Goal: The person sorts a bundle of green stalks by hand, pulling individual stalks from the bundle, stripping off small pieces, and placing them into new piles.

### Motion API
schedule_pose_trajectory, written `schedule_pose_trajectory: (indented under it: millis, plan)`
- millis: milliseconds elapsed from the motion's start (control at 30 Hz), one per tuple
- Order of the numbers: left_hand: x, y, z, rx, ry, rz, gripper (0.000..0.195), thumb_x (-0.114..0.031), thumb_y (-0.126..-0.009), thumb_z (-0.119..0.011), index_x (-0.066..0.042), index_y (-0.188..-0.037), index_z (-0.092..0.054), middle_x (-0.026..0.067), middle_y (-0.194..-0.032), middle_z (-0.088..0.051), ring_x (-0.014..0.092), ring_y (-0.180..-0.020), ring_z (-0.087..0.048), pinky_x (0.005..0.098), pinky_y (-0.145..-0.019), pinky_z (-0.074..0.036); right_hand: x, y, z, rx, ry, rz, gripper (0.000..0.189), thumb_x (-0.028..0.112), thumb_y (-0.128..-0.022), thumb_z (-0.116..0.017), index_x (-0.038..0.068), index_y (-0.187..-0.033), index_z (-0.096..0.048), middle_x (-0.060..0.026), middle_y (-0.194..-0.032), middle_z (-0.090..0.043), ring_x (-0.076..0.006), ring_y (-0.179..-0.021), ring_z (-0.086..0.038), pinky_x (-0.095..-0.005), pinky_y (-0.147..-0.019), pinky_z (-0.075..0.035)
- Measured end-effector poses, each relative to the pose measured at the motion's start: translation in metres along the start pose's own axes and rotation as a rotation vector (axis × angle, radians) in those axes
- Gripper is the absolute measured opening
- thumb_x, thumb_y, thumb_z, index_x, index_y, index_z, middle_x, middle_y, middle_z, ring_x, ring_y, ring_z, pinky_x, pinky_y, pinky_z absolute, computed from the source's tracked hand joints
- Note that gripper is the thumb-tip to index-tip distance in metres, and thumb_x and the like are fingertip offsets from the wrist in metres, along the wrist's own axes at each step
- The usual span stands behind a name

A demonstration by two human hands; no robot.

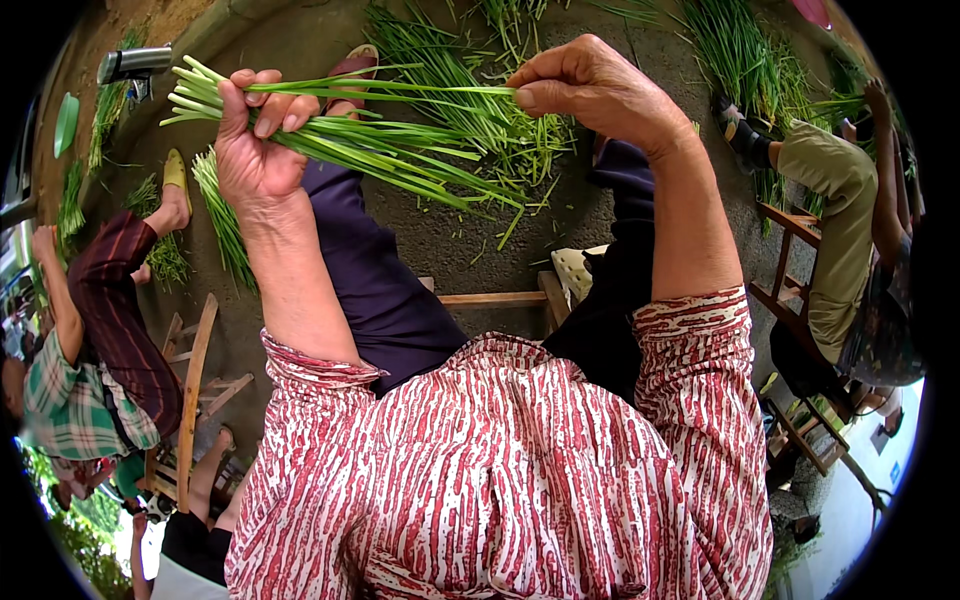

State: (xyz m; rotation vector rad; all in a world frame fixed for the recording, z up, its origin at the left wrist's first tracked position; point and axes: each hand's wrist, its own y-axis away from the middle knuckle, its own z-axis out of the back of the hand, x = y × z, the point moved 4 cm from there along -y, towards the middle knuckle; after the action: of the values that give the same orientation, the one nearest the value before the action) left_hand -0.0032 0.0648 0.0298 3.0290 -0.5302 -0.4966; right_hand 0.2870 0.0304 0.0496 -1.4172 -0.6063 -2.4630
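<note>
My left hand [262, 135] is closed around a bunch of long green garlic-chive-like stalks [375, 142], their pale cut ends poking out to the left. The green tips fan out to the right above the ground. Up at the right, my right hand [585, 94] pinches the end of one stalk between thumb and forefinger. That stalk stretches nearly straight across to the bunch. Below the hands, a loose pile of the same stalks [442, 82] lies on the ground, with short trimmed bits [536, 146] scattered at its right side.
A neat bundle of stalks [225, 217] lies left of my leg. People sit at both sides, near a wooden stool [196, 390] and a wooden chair [787, 255]. More greens [731, 60] lie at the upper right. A metal cylinder [135, 64] is at the upper left.
</note>
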Motion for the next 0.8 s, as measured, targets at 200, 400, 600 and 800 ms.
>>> schedule_pose_trajectory:
  millis: [200,400,600,800]
  plan:
    - [0.015,0.004,-0.016,0.041,-0.006,0.032,0.014,-0.02,-0.089,-0.06,-0.006,-0.092,-0.058,0.0024,-0.078,-0.048,0.01,-0.055,-0.04,0.0293,-0.059,-0.034,0.002,-0.006,-0.01,-0.067,0.015,-0.01,0.022,0.02,-0.077,-0.06,-0.001,-0.076,-0.065,-0.0085,-0.061,-0.058,-0.0132,-0.06,-0.055,-0.0322,-0.058,-0.046]
    - [0.019,0.006,-0.011,0.043,-0.109,-0.038,0.015,-0.021,-0.088,-0.063,-0.007,-0.09,-0.059,0.0005,-0.078,-0.048,0.009,-0.055,-0.039,0.0284,-0.06,-0.034,0.009,-0.006,-0.011,-0.129,0.371,-0.273,0.025,0.024,-0.069,-0.053,0.0,-0.065,-0.06,-0.0189,-0.059,-0.055,-0.0324,-0.06,-0.057,-0.0447,-0.062,-0.044]
    - [-0.001,0.004,-0.009,0.113,-0.083,-0.168,0.016,-0.024,-0.085,-0.066,-0.009,-0.086,-0.06,-0.0033,-0.073,-0.047,0.008,-0.055,-0.037,0.0261,-0.059,-0.033,-0.009,-0.003,0.006,-0.251,0.612,-0.456,0.028,0.023,-0.072,-0.051,0.008,-0.085,-0.071,-0.0194,-0.086,-0.067,-0.0373,-0.083,-0.063,-0.0439,-0.077,-0.05]
    - [-0.004,0.01,-0.011,0.105,-0.097,-0.152,0.015,-0.023,-0.086,-0.065,-0.008,-0.087,-0.062,-0.0024,-0.073,-0.047,0.008,-0.055,-0.039,0.0275,-0.06,-0.032,-0.022,0.003,0.017,-0.248,0.652,-0.53,0.03,0.03,-0.08,-0.052,0.007,-0.089,-0.07,-0.0192,-0.092,-0.067,-0.0359,-0.091,-0.063,-0.0453,-0.082,-0.048]
